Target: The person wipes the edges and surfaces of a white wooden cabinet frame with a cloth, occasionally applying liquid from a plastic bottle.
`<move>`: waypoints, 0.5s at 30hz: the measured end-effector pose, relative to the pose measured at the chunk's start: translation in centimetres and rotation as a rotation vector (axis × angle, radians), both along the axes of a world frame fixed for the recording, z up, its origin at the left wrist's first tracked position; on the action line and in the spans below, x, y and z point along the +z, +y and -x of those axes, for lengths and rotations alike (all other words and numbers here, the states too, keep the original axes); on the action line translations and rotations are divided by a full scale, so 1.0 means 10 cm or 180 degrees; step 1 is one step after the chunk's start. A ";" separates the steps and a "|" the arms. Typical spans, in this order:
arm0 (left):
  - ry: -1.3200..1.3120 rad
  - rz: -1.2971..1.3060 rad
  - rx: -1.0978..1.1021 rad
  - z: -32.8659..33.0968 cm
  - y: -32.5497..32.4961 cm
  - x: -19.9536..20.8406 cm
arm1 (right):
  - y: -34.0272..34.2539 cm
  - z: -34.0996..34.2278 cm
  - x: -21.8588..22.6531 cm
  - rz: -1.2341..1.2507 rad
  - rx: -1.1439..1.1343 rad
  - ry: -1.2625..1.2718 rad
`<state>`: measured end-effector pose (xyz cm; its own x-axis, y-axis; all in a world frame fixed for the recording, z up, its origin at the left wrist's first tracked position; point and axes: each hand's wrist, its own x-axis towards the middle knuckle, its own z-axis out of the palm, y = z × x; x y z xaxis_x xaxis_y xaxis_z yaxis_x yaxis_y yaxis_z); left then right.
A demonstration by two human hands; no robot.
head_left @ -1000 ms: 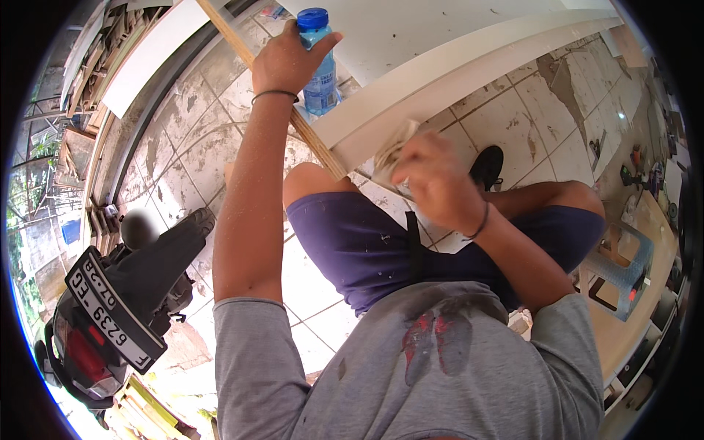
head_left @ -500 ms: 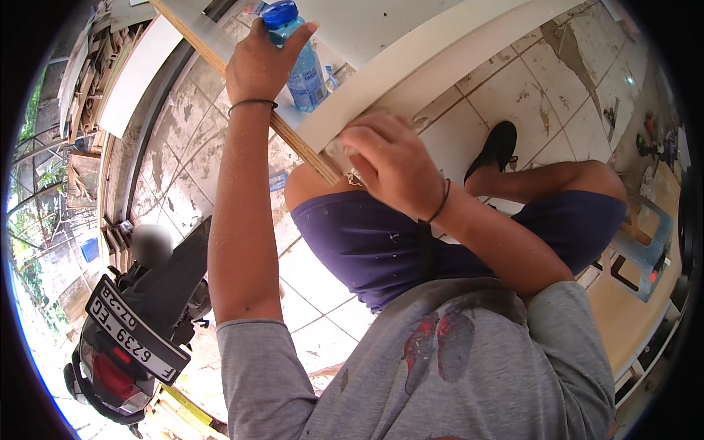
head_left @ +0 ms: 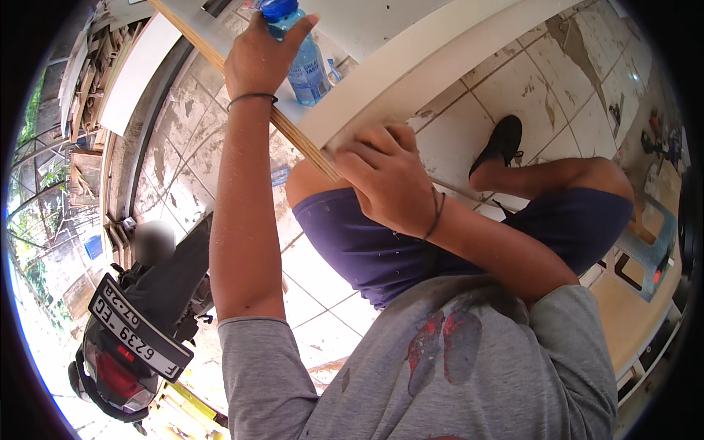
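Both are curled: left hand (head_left: 258,62) around the bottle (head_left: 308,75), right hand (head_left: 392,183) against the panel (head_left: 396,88), contents hidden; even pressure seems best.

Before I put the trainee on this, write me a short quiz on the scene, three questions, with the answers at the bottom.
1. Which hand is at the bottle?
2. True or false: the cap on the bottle is blue.
3. Which of these is nearest the right hand?
a) the shoe
b) the white board
c) the motorbike

Key
1. The left hand.
2. True.
3. b
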<state>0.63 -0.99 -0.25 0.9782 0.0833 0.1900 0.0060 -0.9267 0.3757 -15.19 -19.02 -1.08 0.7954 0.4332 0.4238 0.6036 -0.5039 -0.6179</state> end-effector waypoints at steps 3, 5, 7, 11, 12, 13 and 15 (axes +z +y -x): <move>0.0099 0.0027 -0.0074 -0.04 0.06 -0.04 | -0.03 0.03 -0.02 -0.0020 0.0010 -0.0045; 0.0082 -0.0004 -0.0063 -0.08 0.08 -0.03 | 0.00 -0.03 -0.01 -0.0066 0.0006 -0.0116; 0.0099 -0.0024 -0.0056 -0.06 0.04 -0.02 | 0.10 -0.16 0.00 -0.0058 -0.0019 -0.0057; 0.0137 -0.0140 0.0111 -0.04 0.00 0.00 | -0.01 0.01 -0.02 -0.0094 -0.0059 -0.0107; 0.0233 -0.0156 0.0117 -0.06 -0.01 0.00 | -0.02 -0.01 -0.01 -0.0028 -0.0023 -0.0075; 0.0233 -0.0149 0.0116 -0.06 0.00 0.00 | -0.03 -0.04 0.00 0.0038 0.0013 -0.0043; -0.0053 0.0173 -0.0110 -0.03 0.01 0.03 | 0.05 -0.15 -0.02 -0.0021 0.0049 -0.0097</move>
<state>0.93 -0.91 0.08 0.9774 0.0603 0.2024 -0.0323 -0.9046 0.4251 -13.71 -18.50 -1.24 0.7753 0.4423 0.4508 0.6299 -0.4903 -0.6023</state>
